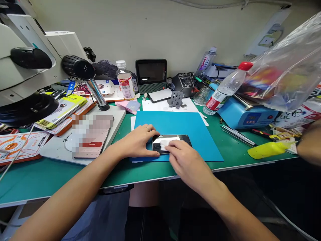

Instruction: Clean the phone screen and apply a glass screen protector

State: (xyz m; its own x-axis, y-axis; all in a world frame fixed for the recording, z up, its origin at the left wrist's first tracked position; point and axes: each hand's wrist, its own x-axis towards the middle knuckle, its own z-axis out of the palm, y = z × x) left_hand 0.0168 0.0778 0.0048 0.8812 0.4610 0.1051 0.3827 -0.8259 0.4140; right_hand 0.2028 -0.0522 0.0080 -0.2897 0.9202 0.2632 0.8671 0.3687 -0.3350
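Note:
A smartphone [179,138] with a dark, glossy face lies crosswise on a blue mat [200,134]. My left hand [140,142] grips its left end, thumb along the near edge and fingers at the far edge. Pinched in the fingers of my right hand [184,157] is a small white wipe [164,143], which touches the phone's surface. My right hand hides the phone's near right part. Left of the mat, a second phone [94,134] with a lit screen, partly blurred out, rests on the pale microscope base [57,150].
A microscope [27,67] looms at the left. Two bottles [125,82] [225,90], a phone stand [176,99] and a small screen [151,72] stand behind the mat. To the right are tweezers [238,136], a yellow squeeze bottle [268,149], a blue device [247,112] and another person's arm [311,144].

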